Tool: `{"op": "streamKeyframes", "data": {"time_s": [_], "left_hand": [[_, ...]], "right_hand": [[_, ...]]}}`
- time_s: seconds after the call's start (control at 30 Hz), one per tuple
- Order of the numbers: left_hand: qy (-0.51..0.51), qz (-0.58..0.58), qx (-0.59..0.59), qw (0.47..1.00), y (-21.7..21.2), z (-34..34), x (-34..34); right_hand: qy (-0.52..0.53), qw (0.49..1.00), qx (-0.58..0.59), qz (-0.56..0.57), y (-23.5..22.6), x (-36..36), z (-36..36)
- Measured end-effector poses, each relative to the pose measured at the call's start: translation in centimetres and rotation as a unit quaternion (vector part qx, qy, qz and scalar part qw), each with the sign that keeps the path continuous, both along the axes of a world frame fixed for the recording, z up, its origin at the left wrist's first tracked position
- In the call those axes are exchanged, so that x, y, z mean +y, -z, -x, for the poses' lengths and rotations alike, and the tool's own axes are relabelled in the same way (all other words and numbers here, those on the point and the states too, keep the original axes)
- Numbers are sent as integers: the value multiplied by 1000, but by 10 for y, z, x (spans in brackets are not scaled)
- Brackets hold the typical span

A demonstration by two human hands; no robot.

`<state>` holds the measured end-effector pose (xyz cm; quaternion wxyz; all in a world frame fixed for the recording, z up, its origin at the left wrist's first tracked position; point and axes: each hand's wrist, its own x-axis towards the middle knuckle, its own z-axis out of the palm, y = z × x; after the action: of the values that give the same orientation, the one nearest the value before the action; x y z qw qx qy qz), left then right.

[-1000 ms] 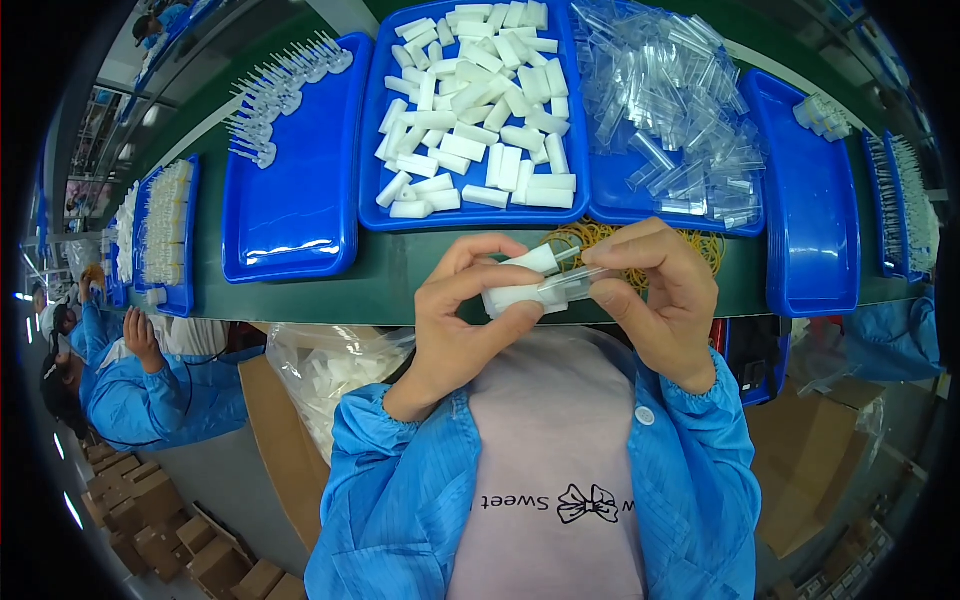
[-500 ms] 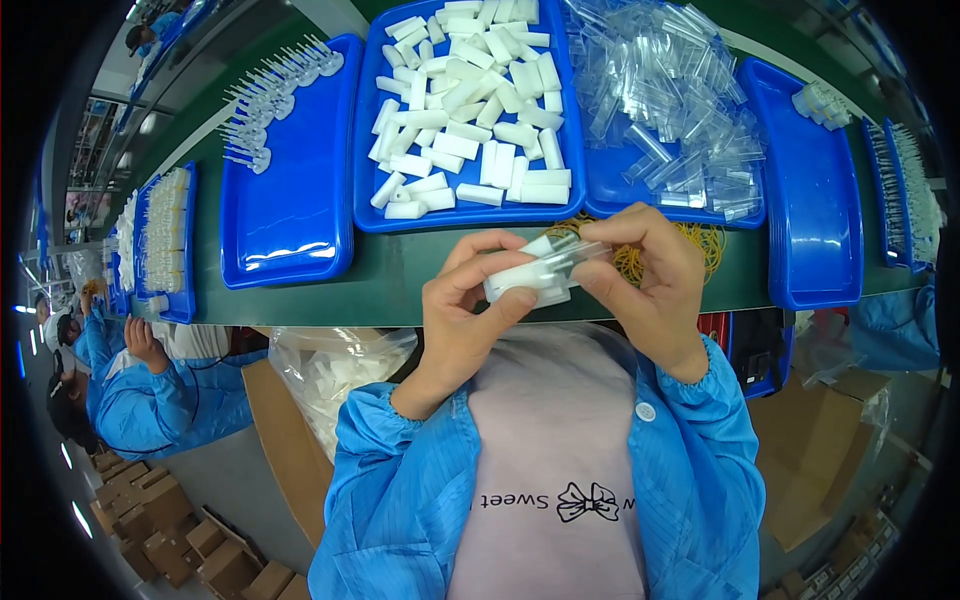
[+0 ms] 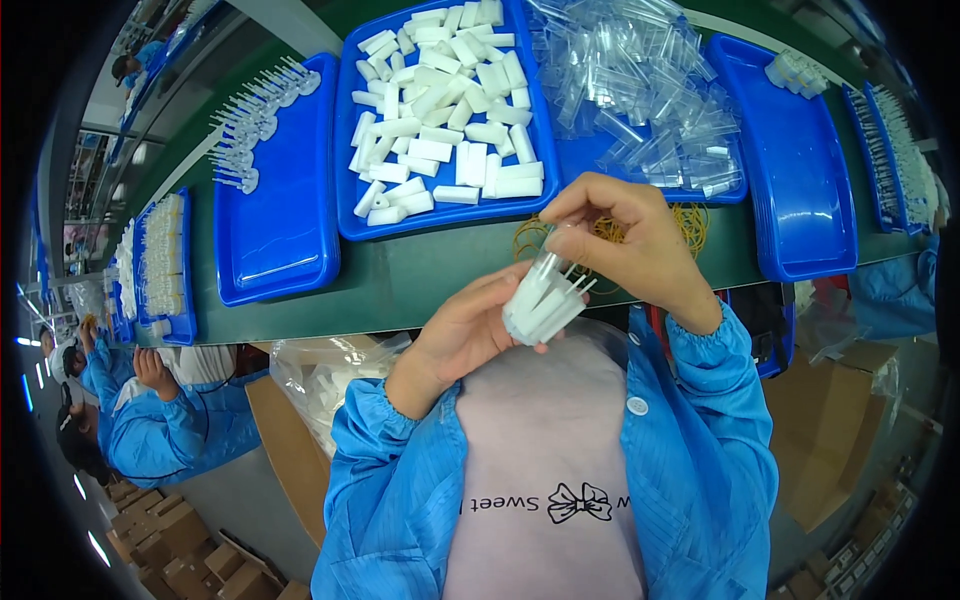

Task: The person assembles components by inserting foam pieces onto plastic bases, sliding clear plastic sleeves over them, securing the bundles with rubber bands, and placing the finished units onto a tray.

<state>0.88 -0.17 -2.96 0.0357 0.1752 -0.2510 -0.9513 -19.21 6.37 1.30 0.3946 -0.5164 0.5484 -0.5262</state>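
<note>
My left hand (image 3: 462, 328) is closed round a bundle of white pieces (image 3: 545, 308), partly wrapped in clear plastic, in front of my chest near the table edge. Thin white stems stick out of its upper right side. Above the bundle my right hand (image 3: 635, 240) pinches a clear plastic sleeve (image 3: 547, 262) between thumb and fingertips. The sleeve's lower end meets the bundle; whether it goes over one of the pieces I cannot tell. Behind my right hand lie yellow rubber bands (image 3: 692, 228) on the green table (image 3: 410, 262).
A blue tray (image 3: 350, 200) of white blocks stands ahead, beside another tray heaped with clear sleeves (image 3: 640, 90). To the left, a blue tray (image 3: 280, 215) carries stemmed bundles (image 3: 240, 150). On the right stands a stack of blue trays (image 3: 800, 190). Co-workers (image 3: 160, 420) sit at left.
The bundle has tilted in my left hand, so that its stems now show. My right hand has risen to the bundle's upper end. The whole view has shifted slightly.
</note>
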Motion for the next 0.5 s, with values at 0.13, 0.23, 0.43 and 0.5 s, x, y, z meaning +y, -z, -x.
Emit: {"op": "streamKeyframes", "data": {"time_s": [0.13,0.23,0.43,0.5], "left_hand": [[26,-118,19,992,2,5,7],[34,-153,16,987,-1,5,8],[-39,-92,-1,995,-20,4,7],[-74,-75,-19,994,-24,4,5]], "right_hand": [[-8,1000,27,1,0,2,2],[4,1000,12,5,0,3,4],[19,978,179,101,-7,8,4],[-14,968,224,115,-21,12,-4]]}}
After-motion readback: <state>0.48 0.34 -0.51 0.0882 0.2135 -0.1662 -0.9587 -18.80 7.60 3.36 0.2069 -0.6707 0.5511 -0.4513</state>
